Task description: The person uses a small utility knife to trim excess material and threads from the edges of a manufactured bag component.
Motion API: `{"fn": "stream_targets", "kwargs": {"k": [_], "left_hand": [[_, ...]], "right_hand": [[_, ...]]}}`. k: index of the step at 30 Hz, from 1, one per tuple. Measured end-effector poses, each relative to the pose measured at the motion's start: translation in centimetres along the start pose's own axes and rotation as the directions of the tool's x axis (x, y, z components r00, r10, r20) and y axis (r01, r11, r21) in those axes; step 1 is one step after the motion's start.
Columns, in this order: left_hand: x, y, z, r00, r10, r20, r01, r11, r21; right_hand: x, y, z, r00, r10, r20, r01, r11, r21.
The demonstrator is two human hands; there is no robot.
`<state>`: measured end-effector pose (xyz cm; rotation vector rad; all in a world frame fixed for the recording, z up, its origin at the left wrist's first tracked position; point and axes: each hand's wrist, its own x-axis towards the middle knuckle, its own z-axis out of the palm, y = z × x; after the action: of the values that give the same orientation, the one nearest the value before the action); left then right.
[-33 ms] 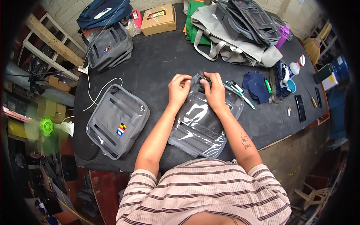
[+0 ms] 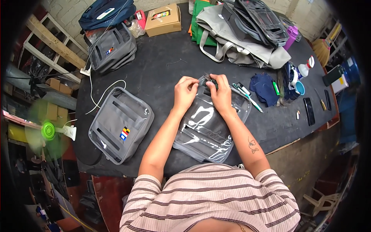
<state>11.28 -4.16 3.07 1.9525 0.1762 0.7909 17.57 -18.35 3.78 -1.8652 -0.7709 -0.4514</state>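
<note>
In front of me lies a grey bag with a clear plastic face point(image 2: 203, 127), flat on the table and tilted slightly. My left hand point(image 2: 185, 91) is closed in a pinch at the bag's far left corner; whatever the fingertips hold is too small to make out. Close beside it, my right hand point(image 2: 220, 94) grips small dark thread snips point(image 2: 208, 79), blades pointing away from me at the bag's far edge. Both forearms pass over or beside the bag. To the left rests a similar grey bag point(image 2: 121, 125) with a colourful flag patch.
A white cable point(image 2: 92, 98) runs along the table's left side, near a green fan point(image 2: 48, 130). At the far side are another grey bag point(image 2: 112, 48), a cardboard box point(image 2: 163, 21) and a bag pile point(image 2: 247, 34). Rightward lie a toothbrush point(image 2: 249, 98), navy cloth point(image 2: 263, 89) and phone point(image 2: 309, 111).
</note>
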Motion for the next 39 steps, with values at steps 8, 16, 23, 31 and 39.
{"fn": "stream_targets", "kwargs": {"k": [8,16,23,31,39], "left_hand": [[0.1,-1.0,1.7,0.988,0.102,0.114,-0.145,0.861,0.488],[1.1,-3.5,1.6,0.966,-0.181,0.183,0.14,0.966,0.215],[1.1,-3.3,1.7,0.939,-0.284,0.193,0.256,0.954,0.156],[0.8,-3.8,1.5,0.978,-0.117,0.176,0.096,0.988,0.123],[0.7,-3.9,1.6,0.984,-0.072,0.165,0.048,0.989,0.141]], "right_hand": [[-0.3,0.3,-0.2,1.0,-0.024,0.012,0.025,0.997,-0.074],[-0.6,1.0,0.4,0.972,-0.137,0.19,0.194,0.924,-0.328],[-0.1,1.1,0.6,0.954,-0.161,0.251,0.237,0.92,-0.312],[-0.1,1.1,0.8,0.955,-0.162,0.249,0.234,0.928,-0.291],[0.0,0.8,0.9,0.964,-0.117,0.239,0.185,0.94,-0.288]]}}
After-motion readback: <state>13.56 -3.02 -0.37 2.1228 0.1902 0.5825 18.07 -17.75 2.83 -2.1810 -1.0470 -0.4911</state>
